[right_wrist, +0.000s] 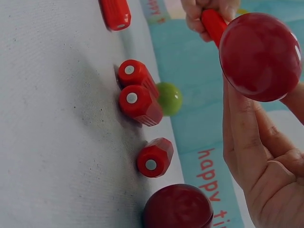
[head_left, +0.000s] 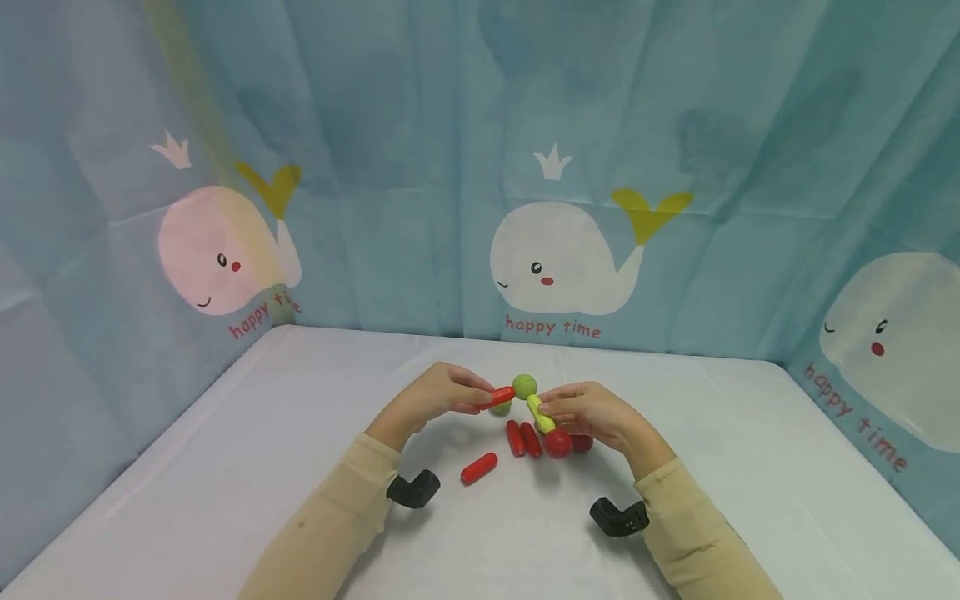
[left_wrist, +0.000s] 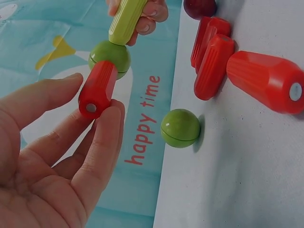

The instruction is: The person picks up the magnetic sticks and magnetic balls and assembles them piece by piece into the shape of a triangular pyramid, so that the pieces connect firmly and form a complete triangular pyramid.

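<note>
Thumb and fingertips of my left hand pinch a red ridged rod with a silvery disc on its near end. The rod's far end meets a green ball. My right hand grips a yellow-green rod, which runs from that same ball down to a shiny red ball. This joined piece is held up above the white table. In the right wrist view the red ball hides the yellow-green rod.
On the white table beneath lie a second green ball, a second red ball and several red rods. One red rod lies apart, nearer the front. Behind hangs a blue whale-print curtain.
</note>
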### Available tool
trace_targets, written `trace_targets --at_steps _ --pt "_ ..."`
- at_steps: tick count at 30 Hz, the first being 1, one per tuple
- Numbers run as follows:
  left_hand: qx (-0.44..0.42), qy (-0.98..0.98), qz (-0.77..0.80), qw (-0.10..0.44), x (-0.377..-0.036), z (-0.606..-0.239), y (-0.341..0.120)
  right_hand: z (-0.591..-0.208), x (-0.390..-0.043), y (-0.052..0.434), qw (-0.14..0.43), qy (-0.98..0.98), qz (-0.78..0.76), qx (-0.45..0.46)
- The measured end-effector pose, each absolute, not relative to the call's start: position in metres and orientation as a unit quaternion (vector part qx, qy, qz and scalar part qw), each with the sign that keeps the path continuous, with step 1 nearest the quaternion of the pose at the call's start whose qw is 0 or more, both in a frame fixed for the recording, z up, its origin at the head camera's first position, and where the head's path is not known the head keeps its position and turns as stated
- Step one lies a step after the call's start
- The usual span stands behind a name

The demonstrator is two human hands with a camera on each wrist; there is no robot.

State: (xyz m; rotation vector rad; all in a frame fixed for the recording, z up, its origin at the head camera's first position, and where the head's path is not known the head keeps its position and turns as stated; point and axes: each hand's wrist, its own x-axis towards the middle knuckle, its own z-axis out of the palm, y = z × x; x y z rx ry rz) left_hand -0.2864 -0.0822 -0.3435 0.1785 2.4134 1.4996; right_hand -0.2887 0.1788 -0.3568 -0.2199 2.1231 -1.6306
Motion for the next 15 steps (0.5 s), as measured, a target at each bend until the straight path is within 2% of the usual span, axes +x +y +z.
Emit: trace_targets --at_steps 15 --pt "0.041 0.846 0.517 0.127 -0.2863 -0.343 -0.0784 -0.3586 -0.2887 0.1801 0.224 0.776 -0.584 -0.079"
